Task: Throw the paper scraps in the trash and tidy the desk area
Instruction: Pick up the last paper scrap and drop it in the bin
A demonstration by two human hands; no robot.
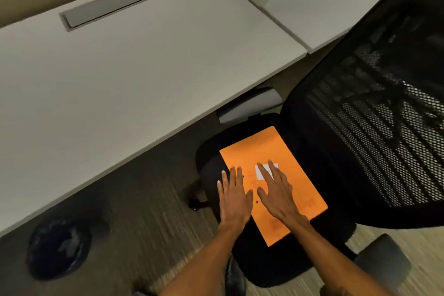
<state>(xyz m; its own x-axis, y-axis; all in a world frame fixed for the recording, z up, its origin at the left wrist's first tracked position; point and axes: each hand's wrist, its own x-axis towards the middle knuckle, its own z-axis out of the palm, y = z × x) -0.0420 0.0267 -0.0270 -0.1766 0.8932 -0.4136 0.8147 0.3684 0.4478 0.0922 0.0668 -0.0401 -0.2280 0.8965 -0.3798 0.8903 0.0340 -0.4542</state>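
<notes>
Right of your right grip (278, 196): mesh chair back (384, 103) stands close and blocks passage. Ahead of both grips: tabletop (120, 79) edge near, above seat level. Left of your left grip (234, 197): open carpet (144, 199) across to trash bin (58, 247).

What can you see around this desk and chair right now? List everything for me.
desk: one, white, left and centre
cable flap: one, grey, set in the desk's far side
second desktop: one, white, upper right
chair: one, black mesh, right of the desk
envelope: one, orange, flat on the chair seat
paper slip: one, white, on the envelope
trash bin: one, dark, on the floor at lower left, contents blurred
carpet: grey-brown, floor
hands: two, bare; left hand flat on the envelope's left edge, right hand flat on its middle, fingertips over the paper slip
</notes>
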